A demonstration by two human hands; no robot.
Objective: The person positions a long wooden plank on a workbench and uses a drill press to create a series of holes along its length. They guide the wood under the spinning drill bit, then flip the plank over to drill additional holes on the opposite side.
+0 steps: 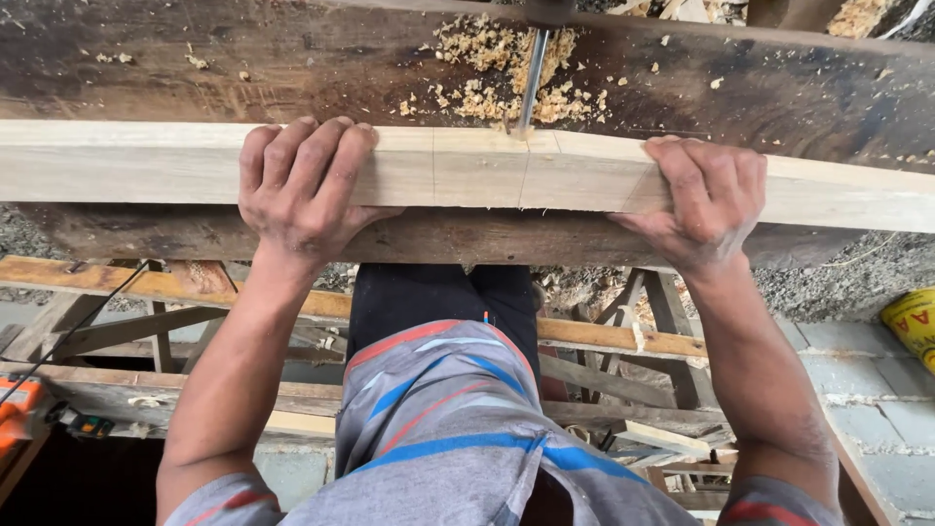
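Note:
A long pale wooden beam (487, 170) lies across a dark, worn workbench slab (243, 68). My left hand (297, 185) grips the beam's near edge left of centre, fingers curled over its top. My right hand (706, 200) clamps the beam the same way further right. Between the hands, a metal drill bit (531, 73) comes down from the top of the view and meets the beam's far edge at pencilled lines. Pale wood shavings (506, 68) are heaped around the bit on the dark slab.
Below the bench are wooden trestle frames and planks (604, 341), grey paving blocks (877, 390) at right, a yellow container (913, 326) at the right edge, and an orange power tool (19, 409) with a black cord at the lower left.

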